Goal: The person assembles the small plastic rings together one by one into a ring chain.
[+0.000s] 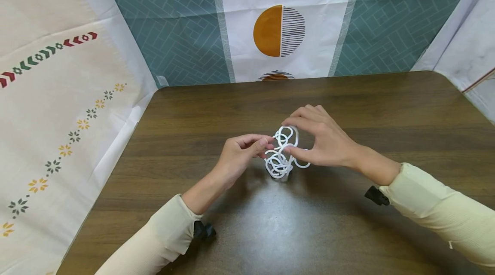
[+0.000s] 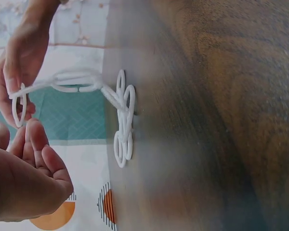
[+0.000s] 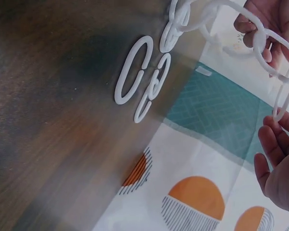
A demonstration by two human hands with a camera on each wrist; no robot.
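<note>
Raised between both hands is a chain of white oval links (image 1: 287, 136), its lower part lying heaped on the table. From the left side, my left hand (image 1: 241, 152) pinches a raised link between thumb and fingertips. Opposite it, my right hand (image 1: 317, 137) holds the end link between its thumb and forefinger. In the left wrist view that end link (image 2: 20, 107) hangs between the fingertips of the two hands. Several links (image 2: 125, 115) rest on the wood below. One link with a gap in its side (image 3: 135, 70) lies beside the heap, under the right hand.
The brown wooden table (image 1: 185, 120) extends around the hands. Behind its far edge hangs a teal and white cloth (image 1: 181, 30) with orange circles. A patterned cream cloth (image 1: 58, 107) hangs along the left edge. Dark devices (image 1: 377, 196) sit at the sleeve cuffs.
</note>
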